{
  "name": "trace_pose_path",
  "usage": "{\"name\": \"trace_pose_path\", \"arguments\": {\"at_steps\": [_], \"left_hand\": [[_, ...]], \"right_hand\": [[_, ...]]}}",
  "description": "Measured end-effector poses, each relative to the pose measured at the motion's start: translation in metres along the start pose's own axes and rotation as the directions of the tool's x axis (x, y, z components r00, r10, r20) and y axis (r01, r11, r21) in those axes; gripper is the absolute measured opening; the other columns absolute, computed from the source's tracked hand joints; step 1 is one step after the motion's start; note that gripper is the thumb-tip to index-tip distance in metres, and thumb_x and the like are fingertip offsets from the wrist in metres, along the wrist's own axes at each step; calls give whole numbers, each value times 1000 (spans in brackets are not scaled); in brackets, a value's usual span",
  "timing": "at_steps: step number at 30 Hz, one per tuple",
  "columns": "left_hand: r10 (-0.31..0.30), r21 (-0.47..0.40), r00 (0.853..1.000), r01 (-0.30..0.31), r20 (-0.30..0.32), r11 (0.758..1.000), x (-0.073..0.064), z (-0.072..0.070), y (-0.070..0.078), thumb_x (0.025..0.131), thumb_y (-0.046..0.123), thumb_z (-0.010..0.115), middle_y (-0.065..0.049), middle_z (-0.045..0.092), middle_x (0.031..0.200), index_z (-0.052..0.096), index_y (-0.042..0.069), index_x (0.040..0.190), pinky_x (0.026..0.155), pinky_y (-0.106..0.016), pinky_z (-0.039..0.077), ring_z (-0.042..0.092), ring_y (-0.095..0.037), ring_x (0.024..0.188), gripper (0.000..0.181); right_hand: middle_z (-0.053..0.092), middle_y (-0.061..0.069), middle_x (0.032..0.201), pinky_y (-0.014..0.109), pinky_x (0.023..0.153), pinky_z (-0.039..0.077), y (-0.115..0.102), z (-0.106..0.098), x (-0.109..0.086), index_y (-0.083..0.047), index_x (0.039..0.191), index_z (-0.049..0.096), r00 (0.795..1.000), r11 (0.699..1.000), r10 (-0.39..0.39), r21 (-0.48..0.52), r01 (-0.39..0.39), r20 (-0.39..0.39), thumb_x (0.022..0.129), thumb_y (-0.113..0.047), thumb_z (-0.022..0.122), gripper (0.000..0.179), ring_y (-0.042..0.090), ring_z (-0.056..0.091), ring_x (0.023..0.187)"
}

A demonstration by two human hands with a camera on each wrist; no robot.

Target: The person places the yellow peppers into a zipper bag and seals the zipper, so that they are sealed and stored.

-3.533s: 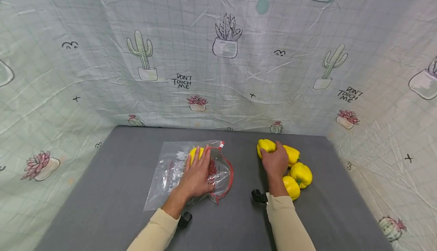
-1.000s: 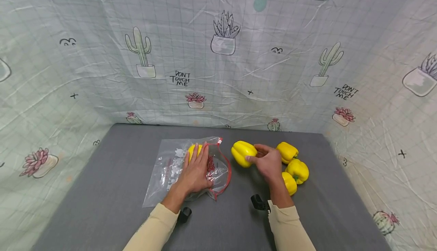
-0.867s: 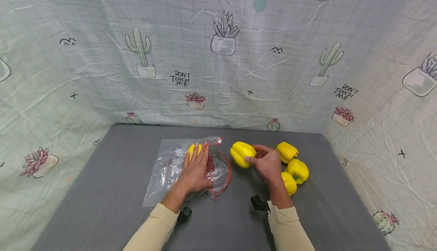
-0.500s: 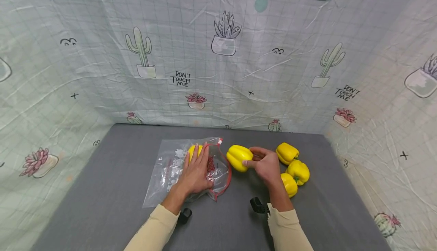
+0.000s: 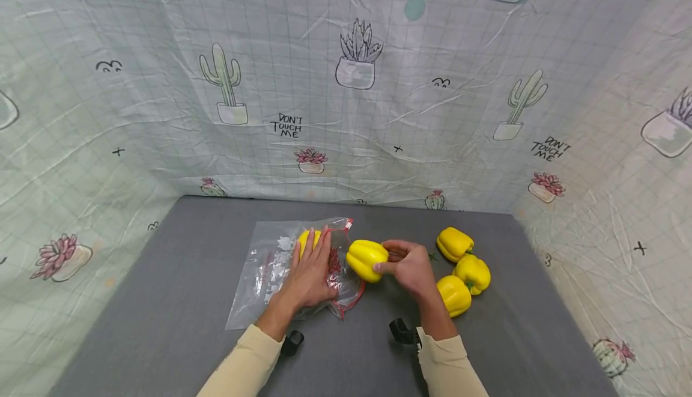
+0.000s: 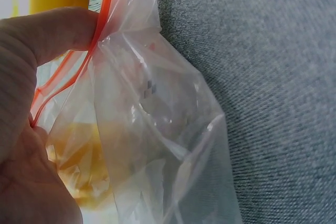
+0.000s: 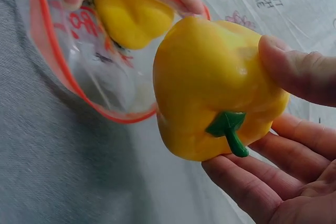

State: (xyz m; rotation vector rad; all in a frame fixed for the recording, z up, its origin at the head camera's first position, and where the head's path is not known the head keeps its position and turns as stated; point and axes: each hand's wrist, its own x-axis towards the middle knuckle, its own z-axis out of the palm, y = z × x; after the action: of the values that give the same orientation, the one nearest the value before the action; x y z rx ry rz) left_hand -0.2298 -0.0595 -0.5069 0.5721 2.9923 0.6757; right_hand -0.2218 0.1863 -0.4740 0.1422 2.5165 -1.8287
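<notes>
My right hand (image 5: 415,268) grips a yellow bell pepper (image 5: 366,260) between thumb and fingers; its green stem (image 7: 231,132) faces back toward the palm in the right wrist view. The pepper overlaps the red-rimmed mouth of a clear plastic zip bag (image 5: 245,292) in the head view. Spread across the bag, my left hand (image 5: 308,280) holds the mouth apart, its thumb (image 6: 68,30) hooked at the red rim in the left wrist view. Another yellow pepper (image 7: 134,17) lies inside the bag, partly hidden under the left fingers in the head view.
Three loose yellow peppers lie to the right on the grey table (image 5: 151,301): a back one (image 5: 454,244), a right one (image 5: 474,274) and a front one (image 5: 455,296) near my right wrist. A printed cactus curtain (image 5: 270,84) encloses the table behind and at both sides.
My right hand has taken a pepper from the group at the right and brought it left and toward me, to the bag's mouth. The left hand stays on the bag.
</notes>
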Motion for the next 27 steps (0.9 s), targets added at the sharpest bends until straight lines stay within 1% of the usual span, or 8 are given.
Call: {"name": "trace_pose_path", "arguments": {"at_steps": [5,8,13,15,22,27], "left_hand": [[13,-16,1000,-13,-1,1000,-1,1,0,71,36,90,-7,6,178,11,6,168,131,-63,2,-1,-37,165,129],[25,-29,1000,-25,-1,999,-2,2,0,71,35,90,-7,7,178,11,6,168,130,-64,2,0,-37,165,128],[51,-24,999,-51,-2,998,-2,4,0,70,33,90,-7,7,178,9,6,168,130,-65,3,0,-38,165,129],[59,-13,998,-59,-4,998,-1,5,0,70,33,89,-7,8,178,9,6,168,130,-66,4,1,-39,165,129],[64,0,998,-64,-10,998,0,7,2,70,30,88,-6,9,178,10,6,168,130,-65,5,2,-39,165,127],[75,7,997,-75,-16,997,-1,6,4,70,27,87,-7,11,178,10,7,168,130,-66,6,3,-39,165,127]], "right_hand": [[71,22,133,49,99,60,5,17,1,-1,127,72,1000,1000,-14,-1,14,8,80,-10,90,51,39,71,120],[71,21,131,49,96,61,8,29,2,-1,124,73,1000,1000,-19,-3,19,-8,79,-12,90,49,39,72,117],[73,23,124,45,86,64,12,49,1,0,117,72,995,999,-28,-20,26,-94,78,-16,91,47,37,75,105],[73,23,122,44,85,64,14,55,1,0,116,70,992,999,-27,-30,23,-127,79,-19,90,47,36,76,102],[71,22,123,47,88,63,22,71,-3,-3,118,65,978,1000,-12,1,13,-207,84,-22,87,45,35,74,103],[68,21,120,46,85,64,23,80,-3,-5,118,61,972,1000,-11,-29,5,-236,86,-25,85,44,34,74,101]]}}
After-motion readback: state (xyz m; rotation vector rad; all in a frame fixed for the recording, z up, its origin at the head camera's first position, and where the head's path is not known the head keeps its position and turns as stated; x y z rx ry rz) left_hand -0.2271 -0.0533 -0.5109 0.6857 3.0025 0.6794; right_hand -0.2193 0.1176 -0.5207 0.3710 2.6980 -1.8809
